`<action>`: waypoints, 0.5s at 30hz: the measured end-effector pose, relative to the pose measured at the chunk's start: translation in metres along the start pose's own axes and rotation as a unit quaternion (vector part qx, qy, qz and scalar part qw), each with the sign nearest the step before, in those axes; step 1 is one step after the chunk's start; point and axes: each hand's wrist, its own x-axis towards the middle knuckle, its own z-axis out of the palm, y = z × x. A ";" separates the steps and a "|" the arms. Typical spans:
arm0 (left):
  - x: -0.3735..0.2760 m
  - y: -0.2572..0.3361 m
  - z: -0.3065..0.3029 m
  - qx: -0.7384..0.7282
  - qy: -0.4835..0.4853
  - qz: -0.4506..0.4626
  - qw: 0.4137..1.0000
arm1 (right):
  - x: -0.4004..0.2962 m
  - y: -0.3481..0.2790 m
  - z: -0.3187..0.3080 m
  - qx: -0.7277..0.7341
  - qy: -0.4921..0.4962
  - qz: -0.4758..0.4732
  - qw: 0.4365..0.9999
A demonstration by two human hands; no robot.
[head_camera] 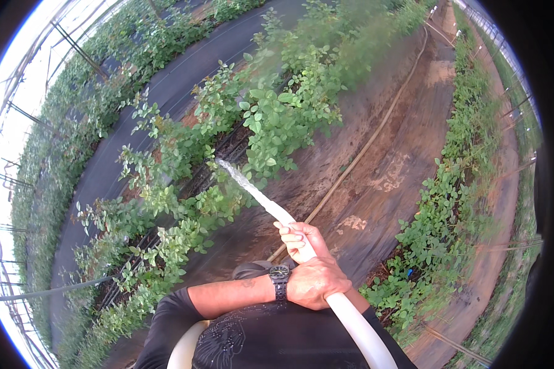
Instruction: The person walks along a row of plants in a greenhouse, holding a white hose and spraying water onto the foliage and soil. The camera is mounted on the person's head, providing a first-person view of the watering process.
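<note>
A thick white hose (358, 325) runs up past the front of my body, and both hands grip it. My left hand (317, 282), with a dark watch (280, 279) at the wrist, is wrapped around the hose. Farther toward the outlet, my right hand (303, 241) holds the hose with curled fingers. My left hand partly covers the right forearm. A stream of water (237, 176) shoots from the hose to the upper left, into a row of leafy green bushes (272, 120). Black lines (198, 180) lie along the ground between the plants.
A long tan hose (369, 143) lies on the soil-smeared dark ground sheet (337, 198). Another plant row (436, 207) borders the path on the right. Black ground cover (106, 161) separates the bushes from a farther row (60, 129). A pole (55, 292) crosses at lower left.
</note>
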 end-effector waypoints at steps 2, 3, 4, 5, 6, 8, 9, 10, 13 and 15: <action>0.010 -0.005 0.002 0.001 0.002 -0.003 1.000 | -0.004 -0.011 0.003 -0.009 0.006 0.003 1.000; 0.015 -0.008 0.002 0.002 0.002 -0.005 1.000 | -0.005 -0.017 0.004 -0.010 0.008 0.006 1.000; 0.019 -0.010 0.003 0.003 0.002 -0.008 1.000 | -0.005 -0.022 0.005 -0.012 0.009 0.010 1.000; 0.023 -0.013 0.003 0.003 0.000 -0.011 1.000 | -0.007 -0.026 0.006 -0.015 0.008 0.008 1.000; 0.026 -0.015 0.004 0.003 -0.001 -0.015 1.000 | -0.008 -0.030 0.007 -0.017 0.008 0.007 1.000; 0.031 -0.020 0.006 0.007 0.001 -0.018 1.000 | -0.009 -0.038 0.007 -0.016 0.005 0.007 1.000; 0.034 -0.022 0.006 0.012 0.005 -0.017 1.000 | -0.008 -0.041 0.006 -0.012 0.001 0.009 1.000; 0.036 -0.023 0.007 0.017 0.008 -0.016 1.000 | -0.007 -0.043 0.005 -0.008 -0.004 0.011 1.000; 0.037 -0.026 0.005 0.019 0.004 -0.029 0.999 | -0.004 -0.046 0.003 0.002 -0.006 0.008 1.000; 0.038 -0.028 -0.001 0.009 0.004 -0.031 0.999 | 0.000 -0.048 0.003 0.014 0.001 0.019 1.000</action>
